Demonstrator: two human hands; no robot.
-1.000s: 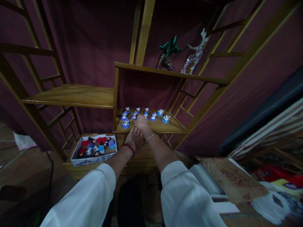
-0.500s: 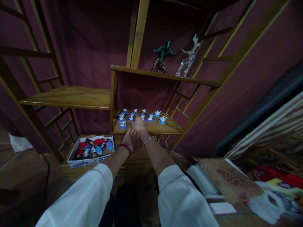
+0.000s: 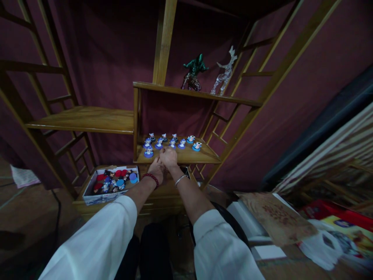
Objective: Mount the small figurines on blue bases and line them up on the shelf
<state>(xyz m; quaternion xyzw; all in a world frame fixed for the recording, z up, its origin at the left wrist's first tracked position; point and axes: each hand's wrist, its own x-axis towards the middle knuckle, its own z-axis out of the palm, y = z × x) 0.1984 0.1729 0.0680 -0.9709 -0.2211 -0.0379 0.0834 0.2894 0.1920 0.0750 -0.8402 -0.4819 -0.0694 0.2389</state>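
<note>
My right hand (image 3: 168, 156) is closed at the front edge of the wooden shelf (image 3: 201, 157). Touching it from the lower left, my left hand (image 3: 157, 168) has its fingers drawn together. Whatever the two hold between them, if anything, is hidden. Small figurines stand on the shelf just beyond. Nearest to my hands are a purple-based figurine (image 3: 149, 152) at the left and another purple-based figurine (image 3: 159, 143) behind my fingers. Several black-and-white figurines (image 3: 164, 137) make up the back row. At the right stand two blue-based figurines (image 3: 197, 146).
An open box (image 3: 96, 200) of loose figurines sits below at the left. On the upper shelf (image 3: 233, 99) stand a green figure (image 3: 194, 72) and a clear deer statue (image 3: 224, 74). A dark object (image 3: 185, 171) shows beside my right wrist. Bags and boards (image 3: 276, 217) lie at the right.
My right hand has drawn back slightly from the figurines toward the shelf's front edge, and its fingers have closed in. My left hand stays against it. The view has shifted a little.
</note>
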